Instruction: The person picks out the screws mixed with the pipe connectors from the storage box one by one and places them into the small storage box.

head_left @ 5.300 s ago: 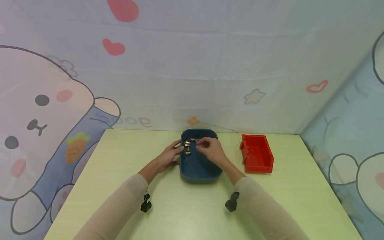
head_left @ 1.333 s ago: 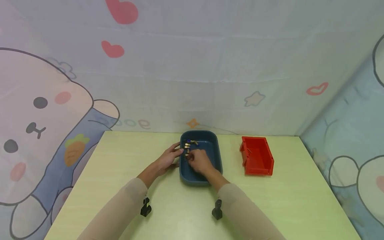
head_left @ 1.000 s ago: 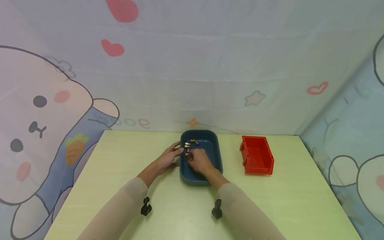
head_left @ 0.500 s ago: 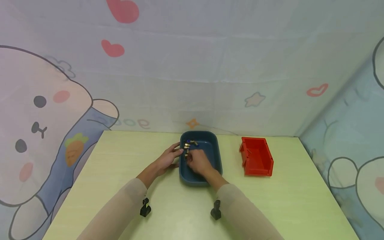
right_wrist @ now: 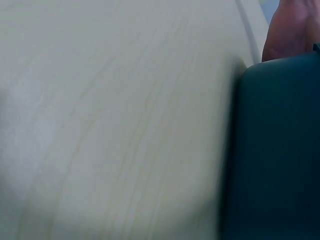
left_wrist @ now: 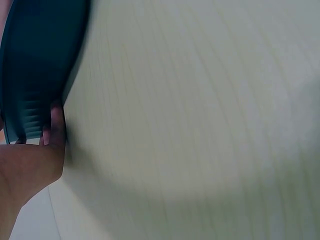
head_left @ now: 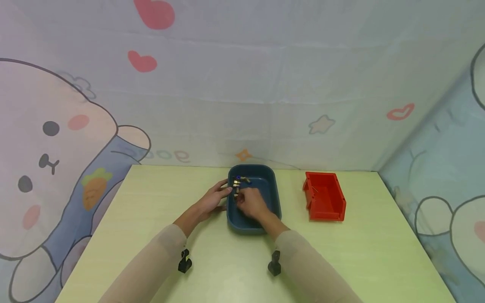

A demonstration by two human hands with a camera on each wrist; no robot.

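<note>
In the head view a dark blue tray (head_left: 261, 227) stands on the table. My left hand (head_left: 209, 201) rests against its left side, thumb at the rim and fingers along the outer wall. The left wrist view shows that hand (left_wrist: 37, 162) touching the ribbed end of the tray (left_wrist: 42, 60). My right hand (head_left: 251, 204) reaches inside, fingers curled down, pinching a small brass fitting (head_left: 236, 195) near the left wall; the fingertips are partly hidden. Several brass fittings (head_left: 236, 184), some with blue parts, lie above it in a column along that wall.
A red open-front bin (head_left: 329, 206) stands right of the tray, with a small thin brass-coloured piece (head_left: 315, 189) inside. A printed cloth (head_left: 265, 126) hangs behind the pale table (head_left: 303, 261). The tray's outer wall (right_wrist: 280, 150) fills the right wrist view's right side.
From 5.3 s ago, my right hand has moved from the upper part of the tray down and left to the lower fittings. Over the last second both hands have stayed nearly still.
</note>
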